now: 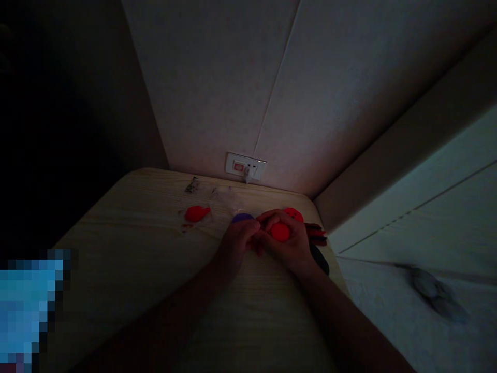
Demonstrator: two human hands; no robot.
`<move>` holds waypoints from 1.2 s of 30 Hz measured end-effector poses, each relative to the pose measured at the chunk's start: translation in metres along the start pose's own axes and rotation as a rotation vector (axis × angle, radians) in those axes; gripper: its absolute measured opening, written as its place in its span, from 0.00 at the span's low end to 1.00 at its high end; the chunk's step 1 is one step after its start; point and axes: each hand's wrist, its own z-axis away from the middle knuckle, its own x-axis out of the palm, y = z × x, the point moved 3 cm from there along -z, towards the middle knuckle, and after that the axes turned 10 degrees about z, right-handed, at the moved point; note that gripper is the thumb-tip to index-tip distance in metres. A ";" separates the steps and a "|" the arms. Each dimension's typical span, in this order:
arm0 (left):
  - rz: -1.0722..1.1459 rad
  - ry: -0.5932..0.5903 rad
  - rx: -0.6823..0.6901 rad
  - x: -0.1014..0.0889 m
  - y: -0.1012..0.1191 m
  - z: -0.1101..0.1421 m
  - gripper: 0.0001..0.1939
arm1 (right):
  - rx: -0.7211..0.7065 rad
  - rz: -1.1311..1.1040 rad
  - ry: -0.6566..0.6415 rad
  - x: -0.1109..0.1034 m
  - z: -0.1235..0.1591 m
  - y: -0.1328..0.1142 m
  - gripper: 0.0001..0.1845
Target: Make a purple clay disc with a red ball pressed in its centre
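Note:
In dim light, my right hand (293, 246) curls around a smooth red round lump (280, 232) that looks like modelling clay. My left hand (235, 241) is closed beside it, its fingertips meeting those of the right; what they pinch is too dark to make out. Just behind the left hand, a purple round piece (244, 217) is partly covered. Small red bits (257, 249) show below the meeting fingers. Beyond my right hand lies a red disc with dark spots (294, 213). Farther left, a red lump with a narrow tip (196, 213) rests on the wooden table (155, 259).
Red and dark strips (316, 234) and a dark rounded object (320, 260) lie near the table's right edge. A wall socket (246, 166) with a plug sits behind the table. Black smudges (192, 185) mark the back. A blurred grey object (435, 292) is at lower right.

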 end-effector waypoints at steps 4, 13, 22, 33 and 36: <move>0.007 0.009 0.001 0.002 0.001 0.001 0.17 | 0.003 0.013 -0.008 0.001 0.000 0.000 0.15; -0.256 0.007 0.009 0.007 0.012 0.006 0.12 | -0.174 0.127 -0.094 -0.001 0.001 -0.005 0.12; -0.254 -0.095 0.019 0.010 0.016 0.006 0.08 | -0.158 0.018 -0.279 -0.001 0.001 -0.008 0.13; -0.266 -0.136 0.032 0.011 0.018 0.006 0.09 | -0.100 -0.088 -0.352 0.002 0.003 -0.009 0.15; -0.280 -0.130 0.028 0.009 0.015 0.006 0.10 | -0.107 -0.092 -0.339 0.003 0.003 -0.009 0.14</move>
